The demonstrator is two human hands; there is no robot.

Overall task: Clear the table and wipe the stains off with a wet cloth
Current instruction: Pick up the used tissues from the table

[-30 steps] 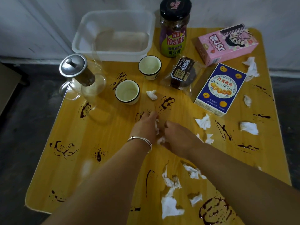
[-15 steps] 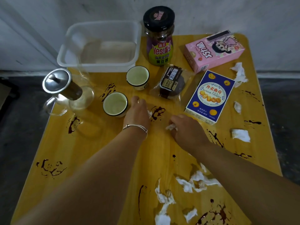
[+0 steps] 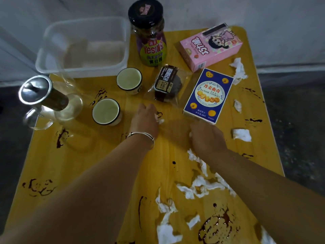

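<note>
From the head camera, the left hand (image 3: 144, 120) has slid forward past the nearer cup (image 3: 106, 111), fingers curled on a small tissue scrap (image 3: 159, 118) by a dark stain (image 3: 159, 113). The right hand (image 3: 207, 138) has moved right to the blue cookie box (image 3: 208, 95), fingers closed around white tissue (image 3: 190, 134). More torn tissue pieces (image 3: 200, 185) litter the yellow table (image 3: 105, 164).
</note>
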